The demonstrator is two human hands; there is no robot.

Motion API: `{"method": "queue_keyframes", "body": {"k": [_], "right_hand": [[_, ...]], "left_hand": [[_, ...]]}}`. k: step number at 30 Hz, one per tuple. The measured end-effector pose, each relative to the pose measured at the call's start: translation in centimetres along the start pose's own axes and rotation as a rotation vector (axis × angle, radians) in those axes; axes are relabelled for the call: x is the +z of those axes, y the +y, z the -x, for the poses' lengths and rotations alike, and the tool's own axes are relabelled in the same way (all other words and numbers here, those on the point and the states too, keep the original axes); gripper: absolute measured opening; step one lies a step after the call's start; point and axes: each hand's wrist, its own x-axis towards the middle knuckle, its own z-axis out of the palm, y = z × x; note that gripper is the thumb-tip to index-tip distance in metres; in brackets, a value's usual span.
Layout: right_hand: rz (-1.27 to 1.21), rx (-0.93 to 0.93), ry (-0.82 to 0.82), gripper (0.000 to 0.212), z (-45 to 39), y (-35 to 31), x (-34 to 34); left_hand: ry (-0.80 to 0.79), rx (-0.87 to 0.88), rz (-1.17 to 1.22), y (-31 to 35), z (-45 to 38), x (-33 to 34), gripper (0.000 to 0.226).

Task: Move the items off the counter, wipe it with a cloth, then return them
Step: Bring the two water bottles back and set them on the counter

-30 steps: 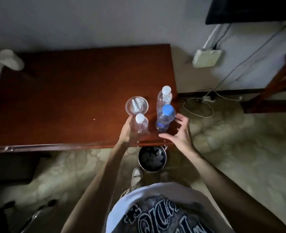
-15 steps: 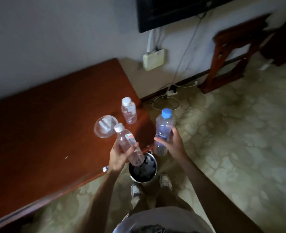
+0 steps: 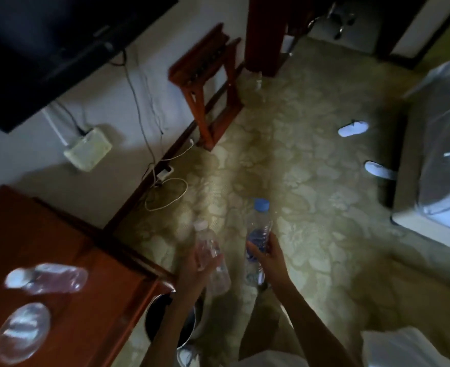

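Observation:
My left hand (image 3: 192,274) grips a clear white-capped bottle (image 3: 210,258) over the carpet, just right of the red-brown wooden counter (image 3: 72,260). My right hand (image 3: 268,258) grips a blue-capped bottle (image 3: 258,231) beside it, also off the counter. At the counter's near left a second white-capped bottle (image 3: 49,278) and a clear plastic cup (image 3: 22,332) remain, both blurred. No cloth is in view.
A dark round bin (image 3: 189,332) stands on the floor below the counter's corner. Cables and a charger (image 3: 165,186) lie by the wall. A wooden rack (image 3: 208,83) stands farther on. A bed (image 3: 441,160) and two white slippers (image 3: 353,128) are at the right.
Both hands have carried their bottles off the counter and out over the carpet. My view has swung right, so the counter now sits at the lower left and the bed has come into view.

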Motion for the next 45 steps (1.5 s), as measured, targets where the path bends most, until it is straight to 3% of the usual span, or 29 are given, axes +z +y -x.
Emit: {"method": "queue_keyframes", "body": {"k": [4,7,12,18,23,29,32,36,40,45], "right_hand": [[-0.035,0.004,0.047,0.037,-5.9,-2.2,-6.1],[-0.047,-0.012,0.063,0.038,-10.9,-5.5,-11.5],[-0.050,-0.103,0.177,0.044,-18.2,-12.0,-19.5],[-0.087,-0.104,0.267,0.040,-27.6,-15.2,-24.1],[-0.064,-0.058,0.320,0.037,-38.2,-17.0,-26.4],[-0.012,-0.093,0.471,0.040,-53.3,-28.4,-31.6],[-0.030,-0.149,0.531,0.041,-59.0,-33.9,-34.2],[-0.092,-0.158,0.577,0.041,-66.4,-37.8,-37.3],[-0.139,-0.110,0.577,0.054,-75.3,-38.3,-40.4],[-0.159,-0.093,0.493,0.038,-89.8,-43.3,-45.9]], "left_hand": [[-0.048,-0.002,-0.054,4.2,-4.6,5.3,0.053],[-0.053,0.031,-0.026,9.6,-9.3,11.0,0.064],[-0.055,0.131,-0.005,18.8,-16.0,19.0,0.058],[-0.129,0.163,-0.057,25.5,-25.3,25.1,0.043],[-0.099,0.107,0.014,30.1,-34.7,30.4,0.039],[-0.263,0.129,0.015,41.3,-49.8,35.3,0.032],[-0.296,0.161,0.012,47.9,-56.3,38.2,0.050],[-0.349,0.193,0.002,54.5,-64.0,42.9,0.041],[-0.354,0.125,-0.002,57.5,-71.6,48.7,0.046],[-0.337,0.075,-0.038,63.8,-82.7,56.2,0.048]]}}
